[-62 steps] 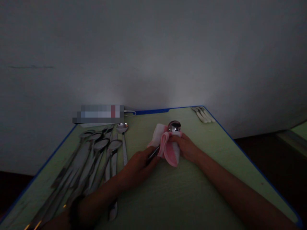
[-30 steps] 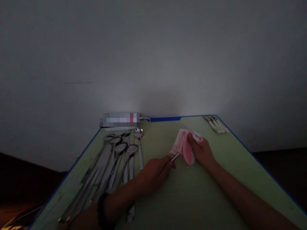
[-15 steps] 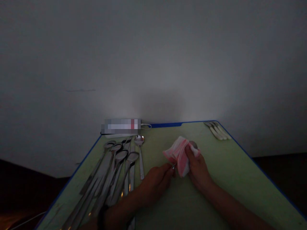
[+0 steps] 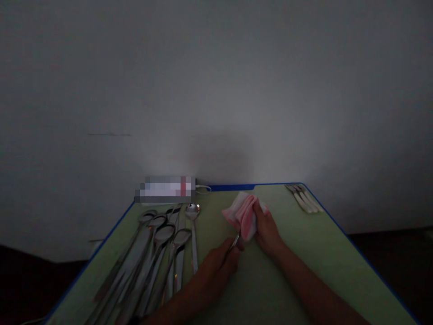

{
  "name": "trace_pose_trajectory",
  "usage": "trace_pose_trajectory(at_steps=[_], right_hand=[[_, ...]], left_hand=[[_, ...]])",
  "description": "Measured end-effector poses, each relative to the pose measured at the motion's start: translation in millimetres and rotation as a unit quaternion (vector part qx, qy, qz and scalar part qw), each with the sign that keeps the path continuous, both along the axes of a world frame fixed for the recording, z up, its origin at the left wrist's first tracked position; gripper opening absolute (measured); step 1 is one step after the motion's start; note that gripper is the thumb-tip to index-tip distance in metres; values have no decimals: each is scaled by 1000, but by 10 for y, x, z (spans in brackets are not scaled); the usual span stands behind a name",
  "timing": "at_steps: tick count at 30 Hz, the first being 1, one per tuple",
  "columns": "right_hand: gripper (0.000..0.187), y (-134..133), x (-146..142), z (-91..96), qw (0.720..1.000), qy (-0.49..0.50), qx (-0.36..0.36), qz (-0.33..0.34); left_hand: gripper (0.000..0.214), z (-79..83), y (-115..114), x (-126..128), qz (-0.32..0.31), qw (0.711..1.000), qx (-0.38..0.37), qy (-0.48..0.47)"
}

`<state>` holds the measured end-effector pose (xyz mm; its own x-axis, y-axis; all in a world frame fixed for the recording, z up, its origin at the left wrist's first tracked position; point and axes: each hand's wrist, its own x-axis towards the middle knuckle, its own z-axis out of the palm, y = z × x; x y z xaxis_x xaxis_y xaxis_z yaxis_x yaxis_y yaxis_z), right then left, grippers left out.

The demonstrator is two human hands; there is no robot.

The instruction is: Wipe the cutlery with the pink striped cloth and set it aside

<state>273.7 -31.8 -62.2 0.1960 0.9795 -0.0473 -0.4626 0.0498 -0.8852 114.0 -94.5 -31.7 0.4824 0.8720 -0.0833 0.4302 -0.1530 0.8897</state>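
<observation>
My left hand (image 4: 218, 264) is closed on the handle of a metal spoon (image 4: 234, 241), whose bowl end is hidden inside a pink and white cloth (image 4: 244, 214). My right hand (image 4: 267, 231) grips that cloth, wrapped around the spoon. Both hands rest low over the green table (image 4: 304, 253), a little right of its middle.
Several long metal spoons (image 4: 158, 253) lie side by side on the table's left part. A few white-handled utensils (image 4: 303, 197) lie at the far right corner. A blurred box (image 4: 165, 189) sits at the far edge against the grey wall. The table has a blue rim.
The spoon's bowl, bare 2.1 s ago, is now covered by the cloth. My right hand has slid the cloth along the spoon; the camera view has tilted up.
</observation>
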Motion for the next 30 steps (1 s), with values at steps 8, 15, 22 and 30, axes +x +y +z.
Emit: trace_pose_trajectory(at_steps=[8,15,22,30], right_hand=[[43,8,23,9,999,40,-4,4],[39,-93,-6,56,994,-108,27,-11],[25,-133,-4,133,995,-5,47,90],[30,-81,16,113,992,70,12,105]], left_hand=[[36,48,-30,-15,-57,997,-53,-5],[37,50,-47,6,-58,997,-46,-15],[33,52,-16,31,-48,998,-51,-6],[26,-5,14,27,-64,997,4,35]])
